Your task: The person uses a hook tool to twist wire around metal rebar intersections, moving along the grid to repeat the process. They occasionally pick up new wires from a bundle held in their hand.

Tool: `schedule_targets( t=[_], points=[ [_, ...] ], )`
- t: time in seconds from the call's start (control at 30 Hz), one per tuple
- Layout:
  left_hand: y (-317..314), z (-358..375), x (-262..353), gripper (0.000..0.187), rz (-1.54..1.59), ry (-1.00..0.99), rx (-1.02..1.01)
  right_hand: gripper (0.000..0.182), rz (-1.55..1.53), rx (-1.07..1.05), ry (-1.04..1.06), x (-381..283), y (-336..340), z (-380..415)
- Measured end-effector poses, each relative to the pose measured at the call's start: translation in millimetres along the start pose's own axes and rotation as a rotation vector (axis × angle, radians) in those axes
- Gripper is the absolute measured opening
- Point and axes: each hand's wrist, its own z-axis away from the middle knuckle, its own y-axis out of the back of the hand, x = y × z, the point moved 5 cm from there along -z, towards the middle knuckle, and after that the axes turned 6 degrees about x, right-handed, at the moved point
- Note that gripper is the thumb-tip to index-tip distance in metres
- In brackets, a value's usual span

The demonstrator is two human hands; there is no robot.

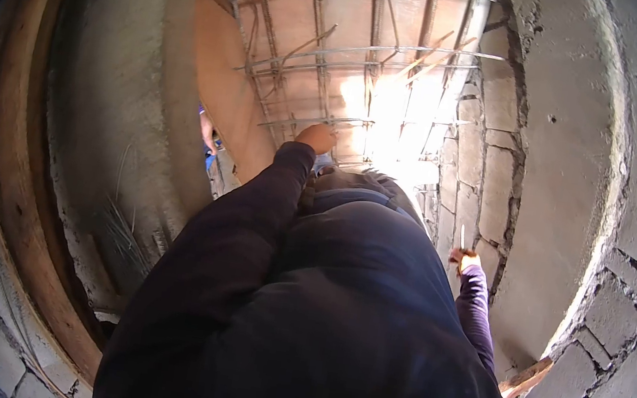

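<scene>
My left arm in a dark sleeve reaches toward the rebar mesh (321,59). My left hand (316,138) is closed at one of the mesh's lower crossbars, and its fingers seem wrapped there, though they are partly hidden. Over on the right, near the block wall, my right hand (466,261) is closed around a thin light-coloured rod (462,236) that points up from the fist. What kind of tool the rod is cannot be made out. My dark-clothed body fills the middle of the view.
Brown panels (221,77) stand behind and beside the mesh. A concrete column (560,153) and block wall (489,159) rise on the right. Along the left run a concrete beam (112,61) and timber board (20,154). Another person's arm (206,131) shows past the panel. Bright sunlight washes out the centre.
</scene>
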Motion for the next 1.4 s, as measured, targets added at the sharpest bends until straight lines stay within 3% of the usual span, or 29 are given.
schedule_targets(
  t=[0.13, 0.27, 0.4, 0.47, 0.6, 1.0, 1.27, 1.4],
  points=[
    [11, -2, 5, 0.055, 0.026, 0.063, -0.011, 0.030, 0.049, -0.063, -0.139, 27, -20, 22],
    [2, -21, -9, 0.053, 0.078, 0.051, 0.023, 0.035, 0.046, -0.050, -0.016, 24, -34, 20],
    [7, -16, -2, 0.054, 0.064, 0.020, -0.041, 0.019, -0.132, -0.014, 0.103, 20, -37, -17],
    [10, -11, 0, 0.056, 0.065, 0.035, -0.031, 0.011, -0.210, -0.013, 0.041, -10, -33, -1],
    [18, -5, 9, 0.061, 0.066, 0.055, 0.010, 0.008, -0.245, -0.043, 0.129, -32, -29, -1],
    [31, 8, 26, 0.065, 0.068, 0.131, -0.010, 0.028, 0.012, -0.023, -0.006, -25, -43, 18],
    [6, 8, -30, 0.057, 0.092, 0.041, 0.157, 0.033, 0.079, -0.157, -0.120, -19, -47, -25],
    [13, 15, -51, 0.051, 0.048, 0.133, 0.258, 0.030, 0.160, -0.160, 0.016, -53, -46, -64]
  ],
)
